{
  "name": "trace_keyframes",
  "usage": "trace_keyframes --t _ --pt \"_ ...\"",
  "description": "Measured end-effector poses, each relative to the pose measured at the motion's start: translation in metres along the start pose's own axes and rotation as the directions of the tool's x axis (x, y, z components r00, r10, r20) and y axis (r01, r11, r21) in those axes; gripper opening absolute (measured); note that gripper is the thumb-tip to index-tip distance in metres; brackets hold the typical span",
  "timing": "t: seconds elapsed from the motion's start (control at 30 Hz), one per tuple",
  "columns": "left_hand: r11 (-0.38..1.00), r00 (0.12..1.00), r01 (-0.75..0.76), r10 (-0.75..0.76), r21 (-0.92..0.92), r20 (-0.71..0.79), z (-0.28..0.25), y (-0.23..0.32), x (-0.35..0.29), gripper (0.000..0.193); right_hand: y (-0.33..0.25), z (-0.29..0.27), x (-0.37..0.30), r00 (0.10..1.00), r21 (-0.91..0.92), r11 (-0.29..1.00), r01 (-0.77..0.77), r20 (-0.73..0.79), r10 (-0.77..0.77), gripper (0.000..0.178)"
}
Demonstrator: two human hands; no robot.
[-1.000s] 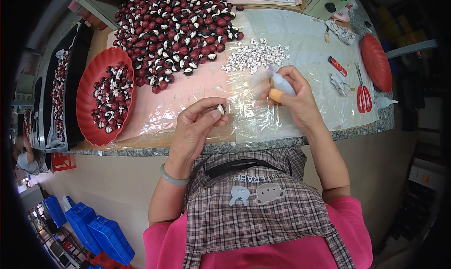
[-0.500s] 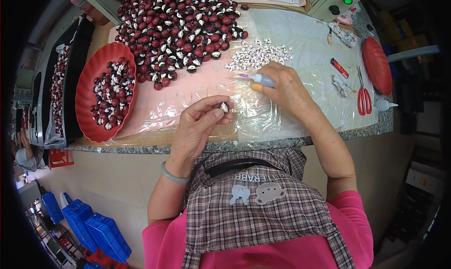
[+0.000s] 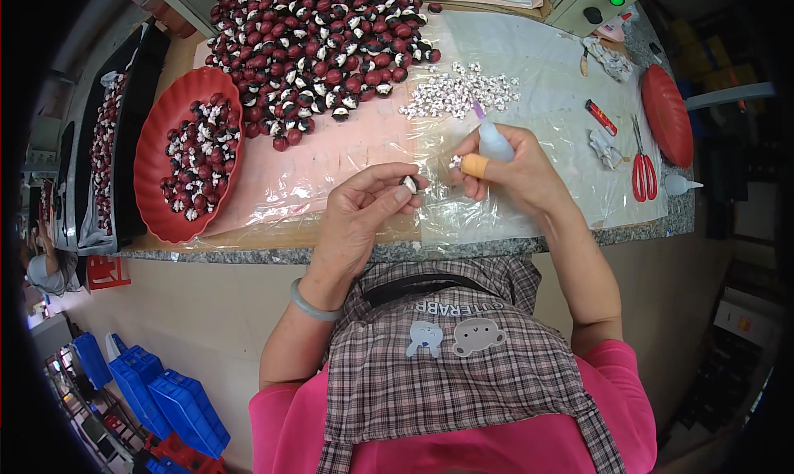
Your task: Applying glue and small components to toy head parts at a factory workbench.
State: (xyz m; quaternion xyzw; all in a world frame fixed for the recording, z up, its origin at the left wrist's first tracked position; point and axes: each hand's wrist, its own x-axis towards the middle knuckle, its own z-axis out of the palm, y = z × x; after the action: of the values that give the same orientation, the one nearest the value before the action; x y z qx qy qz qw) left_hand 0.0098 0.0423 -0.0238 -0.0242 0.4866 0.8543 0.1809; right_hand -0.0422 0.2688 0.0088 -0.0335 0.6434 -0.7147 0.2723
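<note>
Pinched between thumb and fingertips, that's the grip on the left hand (image 3: 364,213): it's got one small dark-and-white piece (image 3: 409,184) held up just over the near edge of the table (image 3: 529,244). Right hand (image 3: 517,172) has its fingers curled round a little squeeze bottle (image 3: 493,141), pale body with a purple nozzle pointing away from the person, and there's an orange cot on the fingertip (image 3: 474,166). It also looks like it's nipping a tiny white bit (image 3: 454,161) between that finger and thumb, but it's too small to be sure what it is. Both hands are close together, nearly touching, above a clear plastic sheet (image 3: 529,52) spread on the table.

Around them: a scatter of small white pieces (image 3: 455,93) just beyond the right hand, a big heap of dark red and white pieces (image 3: 314,35) further back, and a red oval tray (image 3: 157,147) off to the left with more of the same in it. Over on the right there are red-handled scissors (image 3: 643,166), a red lid (image 3: 668,114) and a small red tube (image 3: 601,117). Person's in a pink top with a checked apron (image 3: 447,366) and a pale green bangle (image 3: 312,304) on the left wrist.
</note>
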Motion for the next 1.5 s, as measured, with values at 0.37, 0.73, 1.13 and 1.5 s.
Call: trace_keyframes --t 0.37,0.73,1.13,1.5 --pt "0.99 1.0 -0.014 0.016 0.139 -0.008 0.011 -0.006 -0.003 0.029 0.013 0.038 -0.025 0.98 -0.016 0.998 0.057 -0.187 -0.059 0.012" --pt "0.96 0.988 -0.146 0.153 0.238 -0.01 0.016 -0.01 -0.005 0.027 0.025 0.052 -0.028 0.928 -0.331 0.923 0.196 -0.242 -0.284 0.009" --pt "0.997 0.997 -0.072 0.071 -0.022 -0.013 0.0 0.016 0.0 0.027 0.022 0.043 -0.027 0.943 -0.104 0.974 0.201 -0.248 -0.222 0.027" --pt "-0.28 0.707 -0.181 0.63 0.943 0.323 -0.035 0.045 0.048 0.023 0.027 0.029 -0.032 0.96 -0.242 0.96 0.143 -0.203 -0.194 0.02"
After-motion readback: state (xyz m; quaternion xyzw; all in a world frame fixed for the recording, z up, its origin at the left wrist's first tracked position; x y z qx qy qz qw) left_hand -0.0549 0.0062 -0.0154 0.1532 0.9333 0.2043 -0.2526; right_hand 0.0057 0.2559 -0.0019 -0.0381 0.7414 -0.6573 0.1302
